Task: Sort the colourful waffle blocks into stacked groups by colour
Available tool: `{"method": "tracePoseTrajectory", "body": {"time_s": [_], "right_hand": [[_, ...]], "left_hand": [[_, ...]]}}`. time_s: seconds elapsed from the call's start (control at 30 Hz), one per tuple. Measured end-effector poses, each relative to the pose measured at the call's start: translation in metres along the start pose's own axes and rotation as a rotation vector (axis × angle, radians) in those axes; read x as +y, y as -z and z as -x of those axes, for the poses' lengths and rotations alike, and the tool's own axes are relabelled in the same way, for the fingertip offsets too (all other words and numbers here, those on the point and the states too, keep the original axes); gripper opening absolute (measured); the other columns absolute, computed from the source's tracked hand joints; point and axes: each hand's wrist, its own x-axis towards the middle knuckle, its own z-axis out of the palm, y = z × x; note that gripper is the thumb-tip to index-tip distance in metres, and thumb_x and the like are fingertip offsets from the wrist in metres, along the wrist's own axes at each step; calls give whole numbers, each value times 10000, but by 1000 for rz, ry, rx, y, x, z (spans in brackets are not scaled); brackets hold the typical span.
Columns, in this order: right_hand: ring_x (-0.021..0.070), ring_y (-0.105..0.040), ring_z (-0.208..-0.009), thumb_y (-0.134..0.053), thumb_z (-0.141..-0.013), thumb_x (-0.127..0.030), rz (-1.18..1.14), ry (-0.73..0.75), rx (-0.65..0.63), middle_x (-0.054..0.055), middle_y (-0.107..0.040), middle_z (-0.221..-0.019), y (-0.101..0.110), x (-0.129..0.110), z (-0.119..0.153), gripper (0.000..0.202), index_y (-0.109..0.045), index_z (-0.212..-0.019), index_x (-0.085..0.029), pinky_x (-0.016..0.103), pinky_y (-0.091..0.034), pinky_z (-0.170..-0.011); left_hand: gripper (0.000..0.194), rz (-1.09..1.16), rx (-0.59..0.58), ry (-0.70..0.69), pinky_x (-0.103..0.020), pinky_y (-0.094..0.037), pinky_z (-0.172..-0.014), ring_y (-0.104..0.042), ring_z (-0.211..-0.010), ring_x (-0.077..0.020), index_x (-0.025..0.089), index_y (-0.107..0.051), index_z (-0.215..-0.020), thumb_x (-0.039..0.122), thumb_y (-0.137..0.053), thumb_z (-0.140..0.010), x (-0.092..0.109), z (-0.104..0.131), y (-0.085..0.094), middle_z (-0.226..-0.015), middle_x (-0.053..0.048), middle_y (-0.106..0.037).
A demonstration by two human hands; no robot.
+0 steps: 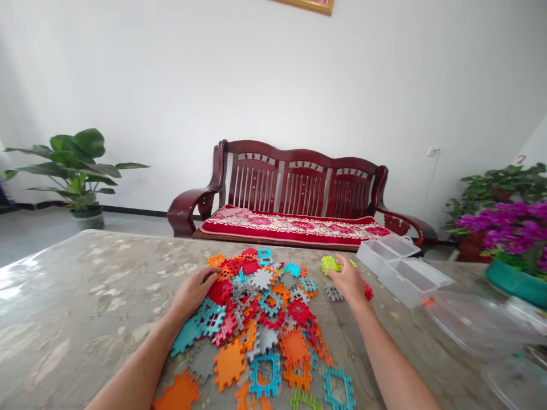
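At the left edge of a heap of toothed plastic building tiles, my left hand (197, 289) rests with thumb and fingers apart, close to a red tile (220, 291) and an orange one (224, 274). Nothing shows in its grip. To the right of the heap, my right hand (348, 280) has its fingertips on a yellow-green tile (330, 264); part of the tile is hidden by the fingers. Beside that hand lie a grey tile (333, 293) and a red tile (368, 290). The heap mixes red, orange, grey and blue tiles, such as a blue frame tile (265, 359).
A clear plastic box (408, 299) with compartments stands open right of my right hand. Clear lids or bags (474, 324) lie nearer. Purple flowers in a teal pot (513, 279) stand at the right edge. Behind the table (106, 302) is a wooden bench (299, 171).
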Motion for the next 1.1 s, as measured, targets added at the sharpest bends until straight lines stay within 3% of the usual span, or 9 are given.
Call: {"method": "tracePoseTrajectory", "body": {"time_s": [0.13, 0.3, 0.57, 0.7, 0.8, 0.9, 1.0, 1.1], "right_hand": [[297, -652, -1073, -601, -792, -406, 169, -109, 83, 71, -700, -1223, 18, 31, -24, 548, -588, -1320, -260, 393, -497, -883], [329, -637, -1099, -583, -790, -431, 253, -149, 27, 67, -691, -1249, 26, 49, -40, 585, -551, -1349, -262, 430, -492, -881], [368, -609, -1151, -609, -766, -523, 374, -183, -125, 163, -656, -1266, 24, 46, -46, 810, -393, -1460, -167, 470, -461, -925], [341, -630, -1124, -609, -780, -507, 356, -212, -165, 155, -663, -1238, 21, 39, -43, 775, -388, -1454, -194, 440, -471, -897], [352, -584, -1172, -621, -781, -438, 386, -123, -63, 156, -622, -1300, 18, 36, -38, 725, -417, -1442, -221, 449, -454, -912], [331, -477, -1286, -596, -776, -275, 403, 98, 26, 125, -566, -1387, 13, 32, -35, 701, -418, -1453, -245, 446, -388, -1004], [306, -347, -1390, -560, -719, -126, 434, 317, -77, 86, -536, -1436, 8, 27, -39, 783, -397, -1476, -235, 444, -274, -1108], [311, -261, -1441, -544, -674, -59, 517, 417, -230, 67, -496, -1483, 2, 21, -48, 855, -374, -1496, -221, 474, -153, -1166]], "left_hand": [[432, -10, -3, 7, -334, -479, -985, -669, -1068, -224, 234, -724, -1031, 458, -412, -835, -2, -1, -1, -1128, -36, -748], [425, -17, -12, 15, -327, -478, -984, -668, -1064, -223, 241, -721, -1030, 459, -412, -837, -4, -2, -1, -1132, -30, -747], [439, -5, -13, 3, -346, -465, -996, -657, -1074, -235, 230, -712, -1038, 471, -407, -835, -5, -3, -1, -1132, -46, -743], [440, 13, -13, 1, -358, -467, -997, -659, -1070, -248, 228, -722, -1016, 480, -424, -814, -7, -4, -2, -1120, -53, -745], [424, 24, -2, 2, -366, -476, -984, -666, -1053, -255, 237, -731, -1007, 473, -443, -806, -9, -6, -3, -1100, -47, -751], [407, 28, 11, -2, -366, -478, -976, -669, -1043, -254, 245, -738, -993, 464, -453, -802, -11, -6, -4, -1088, -42, -754], [407, 26, 21, -4, -363, -471, -980, -667, -1049, -251, 245, -736, -992, 463, -449, -802, -9, -5, -4, -1093, -43, -752], [420, 23, 13, 1, -365, -471, -973, -666, -1044, -254, 241, -734, -996, 465, -438, -800, -4, -3, -2, -1083, -46, -754]]}}
